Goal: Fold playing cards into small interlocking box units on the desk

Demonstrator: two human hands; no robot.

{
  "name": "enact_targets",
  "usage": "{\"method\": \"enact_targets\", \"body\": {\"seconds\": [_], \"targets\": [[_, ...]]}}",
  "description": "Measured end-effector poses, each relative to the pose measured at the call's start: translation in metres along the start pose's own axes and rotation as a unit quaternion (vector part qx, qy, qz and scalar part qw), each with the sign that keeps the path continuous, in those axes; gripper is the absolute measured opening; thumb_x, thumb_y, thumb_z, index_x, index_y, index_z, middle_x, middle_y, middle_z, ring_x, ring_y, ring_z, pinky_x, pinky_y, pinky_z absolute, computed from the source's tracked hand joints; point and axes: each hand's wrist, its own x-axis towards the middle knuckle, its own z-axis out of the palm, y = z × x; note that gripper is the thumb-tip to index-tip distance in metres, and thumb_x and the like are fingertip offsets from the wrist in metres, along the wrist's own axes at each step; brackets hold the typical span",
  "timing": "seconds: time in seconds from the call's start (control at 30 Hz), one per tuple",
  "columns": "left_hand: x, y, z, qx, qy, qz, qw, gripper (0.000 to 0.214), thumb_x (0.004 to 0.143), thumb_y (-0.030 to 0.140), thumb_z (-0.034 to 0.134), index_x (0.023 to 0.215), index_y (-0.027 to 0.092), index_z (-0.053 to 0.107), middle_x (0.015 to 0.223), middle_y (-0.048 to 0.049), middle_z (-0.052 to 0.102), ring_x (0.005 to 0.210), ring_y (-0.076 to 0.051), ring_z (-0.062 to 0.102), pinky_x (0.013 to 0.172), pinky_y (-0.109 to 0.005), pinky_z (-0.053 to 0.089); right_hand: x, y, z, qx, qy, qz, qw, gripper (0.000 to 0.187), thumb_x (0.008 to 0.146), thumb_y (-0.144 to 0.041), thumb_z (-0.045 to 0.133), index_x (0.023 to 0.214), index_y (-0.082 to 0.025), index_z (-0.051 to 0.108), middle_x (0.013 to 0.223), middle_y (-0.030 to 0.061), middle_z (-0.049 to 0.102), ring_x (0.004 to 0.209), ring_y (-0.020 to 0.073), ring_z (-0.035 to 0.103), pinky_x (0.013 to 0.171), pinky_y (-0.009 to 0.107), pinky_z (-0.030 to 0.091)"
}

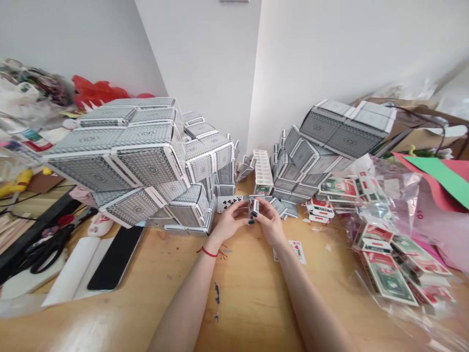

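Note:
Both my hands meet at the middle of the table, fingers curled round a small folded playing card. My left hand grips it from the left, a red string round the wrist. From the other side my right hand pinches it; dark green nails show. Just behind my left fingers lies a face-up club card. A heart face card rests partly under my right forearm. Behind my hands stands a long white row of folded cards, and grey-backed folded cards lie beside my right fingers.
Large built blocks of folded cards stand at left and right. Opened card boxes and clear plastic lie at right. A black phone, white paper roll and black scissors lie at left.

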Motion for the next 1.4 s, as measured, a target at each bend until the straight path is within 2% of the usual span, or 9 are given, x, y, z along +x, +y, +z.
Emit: {"method": "enact_targets", "body": {"seconds": [0.13,0.27,0.43,0.7,0.8,0.97,1.07,1.23,1.4], "targets": [[-0.002,-0.003,0.004,0.024,-0.006,0.018,1.000,0.054,0.062,0.014,0.068,0.113,0.018,0.050,0.119,-0.0114,0.053,0.104,-0.022,0.054,0.087,-0.040,0.047,-0.001,0.000,-0.002,-0.009,-0.026,0.010,1.000,0.049,0.059,-0.032,0.071,0.105,-0.026,0.056,0.102,0.0042,0.060,0.096,0.0233,0.053,0.078,0.037,0.045],[-0.003,-0.003,0.005,0.066,0.009,0.037,0.997,0.053,0.063,0.016,0.068,0.113,0.017,0.051,0.115,-0.0120,0.055,0.101,-0.021,0.056,0.088,-0.039,0.047,-0.001,0.004,-0.005,-0.030,-0.045,0.005,0.999,0.051,0.062,-0.032,0.067,0.111,-0.026,0.054,0.107,0.0037,0.057,0.099,0.0237,0.050,0.082,0.038,0.042],[-0.003,-0.004,0.003,0.148,0.029,0.062,0.987,0.052,0.063,0.015,0.067,0.112,0.016,0.051,0.112,-0.0125,0.057,0.095,-0.021,0.059,0.084,-0.039,0.049,-0.002,0.008,-0.007,-0.095,-0.026,-0.021,0.995,0.048,0.063,-0.031,0.065,0.110,-0.028,0.058,0.113,0.0016,0.053,0.102,0.0232,0.047,0.089,0.037,0.037],[-0.005,-0.003,0.006,0.275,0.059,0.136,0.950,0.047,0.065,0.014,0.064,0.111,0.018,0.051,0.114,-0.0102,0.053,0.095,-0.019,0.057,0.083,-0.037,0.050,0.003,0.010,-0.004,-0.090,0.023,0.025,0.995,0.039,0.072,-0.036,0.056,0.110,-0.027,0.059,0.115,0.0008,0.055,0.112,0.0227,0.043,0.097,0.037,0.029],[-0.006,-0.003,0.007,0.299,0.061,0.145,0.941,0.047,0.066,0.013,0.063,0.111,0.019,0.050,0.113,-0.0090,0.054,0.094,-0.018,0.057,0.083,-0.037,0.050,0.003,0.011,-0.004,-0.097,0.014,0.039,0.994,0.035,0.072,-0.039,0.057,0.103,-0.025,0.063,0.107,0.0011,0.060,0.105,0.0228,0.048,0.091,0.035,0.035],[-0.008,-0.001,0.009,0.330,0.078,0.162,0.927,0.049,0.065,0.013,0.063,0.111,0.020,0.049,0.115,-0.0083,0.052,0.098,-0.019,0.055,0.084,-0.036,0.049,0.002,0.008,-0.002,-0.099,0.015,0.064,0.993,0.031,0.072,-0.043,0.057,0.092,-0.021,0.068,0.083,0.0003,0.066,0.077,0.0199,0.056,0.068,0.029,0.042],[-0.008,-0.001,0.009,0.347,0.090,0.177,0.917,0.049,0.065,0.012,0.062,0.111,0.020,0.049,0.115,-0.0085,0.052,0.101,-0.020,0.054,0.084,-0.037,0.049,0.001,0.006,-0.001,-0.124,0.011,0.047,0.991,0.028,0.073,-0.042,0.056,0.086,-0.021,0.069,0.076,-0.0008,0.066,0.074,0.0193,0.056,0.067,0.029,0.041],[-0.007,-0.003,0.007,0.368,0.097,0.185,0.906,0.050,0.063,0.009,0.062,0.110,0.020,0.049,0.115,-0.0086,0.052,0.107,-0.022,0.050,0.088,-0.040,0.046,0.002,0.007,-0.003,-0.164,0.031,0.013,0.986,0.023,0.070,-0.040,0.060,0.077,-0.021,0.071,0.082,0.0013,0.068,0.083,0.0233,0.059,0.078,0.035,0.041],[-0.007,-0.005,0.007,0.383,0.097,0.186,0.900,0.054,0.061,0.007,0.061,0.112,0.020,0.048,0.116,-0.0082,0.052,0.109,-0.022,0.049,0.091,-0.042,0.044,0.002,0.009,-0.005,-0.199,0.044,-0.018,0.979,0.019,0.071,-0.037,0.059,0.074,-0.023,0.071,0.085,0.0022,0.069,0.086,0.0247,0.060,0.081,0.038,0.042]]}}
